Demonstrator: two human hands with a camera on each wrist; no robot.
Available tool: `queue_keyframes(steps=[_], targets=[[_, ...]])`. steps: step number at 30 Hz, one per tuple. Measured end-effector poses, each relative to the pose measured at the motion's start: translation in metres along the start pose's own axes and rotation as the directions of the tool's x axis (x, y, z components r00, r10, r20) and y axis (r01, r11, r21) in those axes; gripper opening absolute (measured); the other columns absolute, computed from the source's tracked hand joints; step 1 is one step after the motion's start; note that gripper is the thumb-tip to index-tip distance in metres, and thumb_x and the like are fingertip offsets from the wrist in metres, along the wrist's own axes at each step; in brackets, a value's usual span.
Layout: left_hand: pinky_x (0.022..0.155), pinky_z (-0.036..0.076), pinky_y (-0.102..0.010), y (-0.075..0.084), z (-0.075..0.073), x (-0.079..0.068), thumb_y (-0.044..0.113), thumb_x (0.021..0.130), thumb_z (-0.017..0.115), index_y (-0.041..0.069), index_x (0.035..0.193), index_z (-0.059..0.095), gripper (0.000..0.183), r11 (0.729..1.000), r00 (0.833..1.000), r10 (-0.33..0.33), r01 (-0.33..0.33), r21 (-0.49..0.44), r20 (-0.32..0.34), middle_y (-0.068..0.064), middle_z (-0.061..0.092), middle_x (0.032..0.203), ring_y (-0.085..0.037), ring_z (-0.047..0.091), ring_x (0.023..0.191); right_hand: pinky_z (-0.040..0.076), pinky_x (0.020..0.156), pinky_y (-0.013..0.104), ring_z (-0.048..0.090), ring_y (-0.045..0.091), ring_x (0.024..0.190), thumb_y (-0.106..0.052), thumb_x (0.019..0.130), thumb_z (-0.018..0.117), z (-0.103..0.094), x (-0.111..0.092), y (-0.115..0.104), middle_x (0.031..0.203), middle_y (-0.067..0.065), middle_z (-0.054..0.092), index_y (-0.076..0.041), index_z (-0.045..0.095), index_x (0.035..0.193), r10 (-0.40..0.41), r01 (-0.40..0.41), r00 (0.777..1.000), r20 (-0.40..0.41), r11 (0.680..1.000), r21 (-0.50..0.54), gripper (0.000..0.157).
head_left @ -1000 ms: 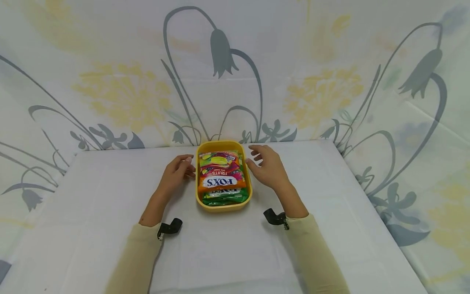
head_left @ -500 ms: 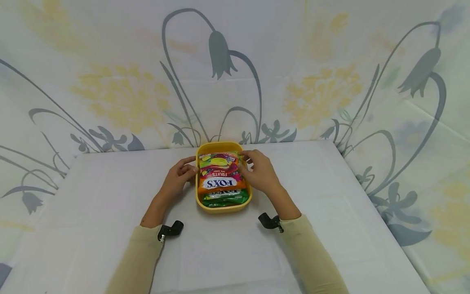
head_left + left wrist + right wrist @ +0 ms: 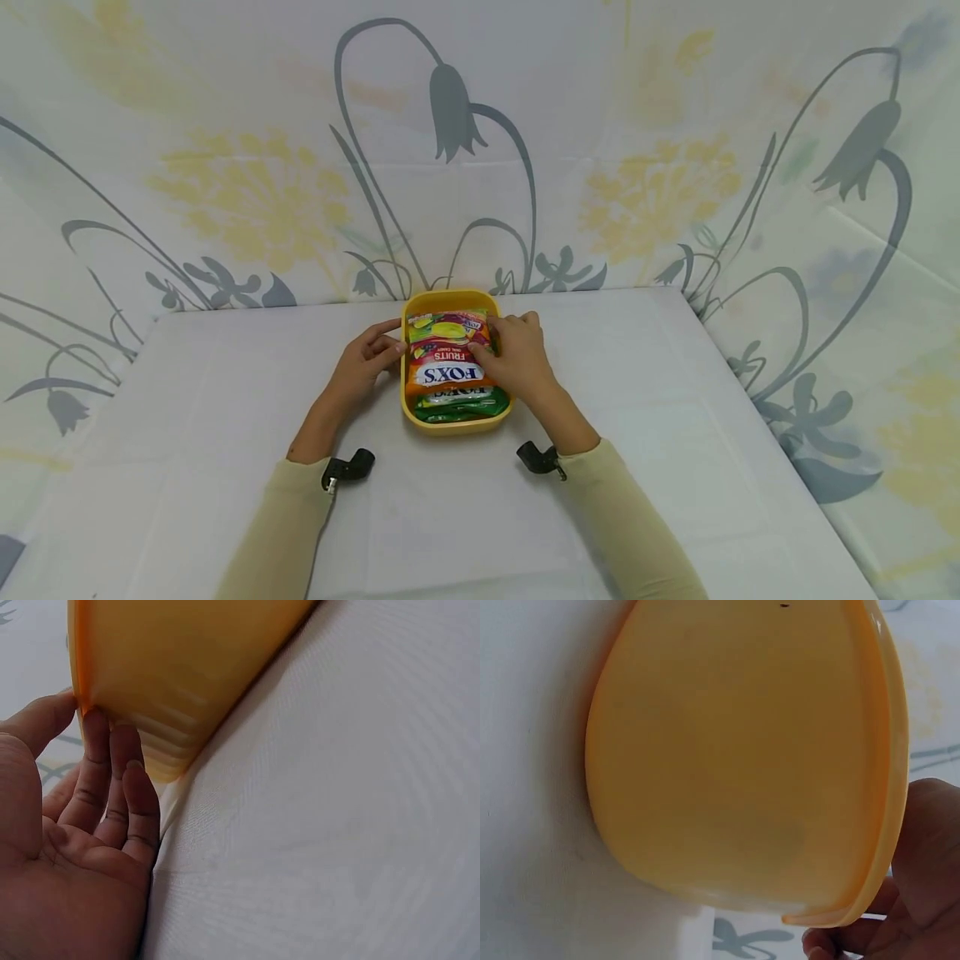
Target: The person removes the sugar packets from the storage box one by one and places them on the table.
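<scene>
A yellow plastic tray (image 3: 459, 430) stands on the white table in the head view. On top inside it lies a red and orange Fox's candy bag (image 3: 444, 354), its print upside down, over green bags (image 3: 459, 410). My left hand (image 3: 357, 367) pinches the tray's left rim, thumb on the edge and fingers against the outer wall (image 3: 172, 667). Over the right rim reaches my right hand (image 3: 521, 354); its thumb lies on the red bag and the bent fingers grip the bag's right edge. Much of that hand is hidden behind the tray in the right wrist view.
White cloth covers the table (image 3: 420, 517), with flower-patterned cloth (image 3: 480, 217) hanging behind it and at the sides. The tray stands close to the table's back edge. Each wrist carries a small black camera mount (image 3: 351, 467).
My right hand has moved left from beside the tray, over its rim and onto the red candy bag. My left hand has come in to take the tray's left rim.
</scene>
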State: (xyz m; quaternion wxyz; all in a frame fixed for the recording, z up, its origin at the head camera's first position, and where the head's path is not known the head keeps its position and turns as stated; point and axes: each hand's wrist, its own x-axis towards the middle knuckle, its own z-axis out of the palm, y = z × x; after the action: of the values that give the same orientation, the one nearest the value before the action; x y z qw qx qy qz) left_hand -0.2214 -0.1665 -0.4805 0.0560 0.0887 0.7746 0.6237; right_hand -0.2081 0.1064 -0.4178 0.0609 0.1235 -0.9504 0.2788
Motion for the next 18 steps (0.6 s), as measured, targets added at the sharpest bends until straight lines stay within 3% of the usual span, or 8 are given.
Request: queue_keyframes(steps=[6,12,18], targets=[[0.083,0.053,-0.027,-0.002,-0.001,0.001,0.038,0.097,0.065,0.022,0.146,0.049,0.054,1.000,1.000,0.019,-0.019,-0.009,0.000,-0.008,0.069,0.107,-0.026,0.060,0.092,0.038,0.073,0.032,0.041,0.025,0.097,-0.042,0.092,0.071,-0.001,0.000,-0.004,0.108,0.009,0.067,-0.004,0.059,0.137,0.081,-0.084,0.995,0.056,0.995,0.046,0.061],[0.083,0.052,-0.028,-0.005,-0.002,0.001,0.039,0.096,0.066,0.023,0.146,0.050,0.055,1.000,1.000,-0.004,0.004,-0.018,-0.012,-0.006,0.069,0.104,-0.024,0.059,0.092,0.055,0.075,0.030,0.057,0.021,0.089,-0.035,0.091,0.074,-0.004,-0.002,-0.010,0.095,0.006,0.067,-0.001,0.066,0.126,0.171,-0.194,0.977,0.132,0.961,0.195,0.049],[0.088,0.052,-0.029,-0.005,-0.001,0.001,0.041,0.096,0.066,0.023,0.147,0.049,0.057,1.000,1.000,-0.016,0.016,-0.013,-0.014,-0.007,0.070,0.106,-0.026,0.061,0.096,0.058,0.080,0.033,0.063,0.021,0.091,-0.034,0.091,0.073,-0.002,-0.003,-0.011,0.103,0.008,0.069,-0.001,0.065,0.124,0.172,-0.200,0.976,0.135,0.952,0.232,0.048]])
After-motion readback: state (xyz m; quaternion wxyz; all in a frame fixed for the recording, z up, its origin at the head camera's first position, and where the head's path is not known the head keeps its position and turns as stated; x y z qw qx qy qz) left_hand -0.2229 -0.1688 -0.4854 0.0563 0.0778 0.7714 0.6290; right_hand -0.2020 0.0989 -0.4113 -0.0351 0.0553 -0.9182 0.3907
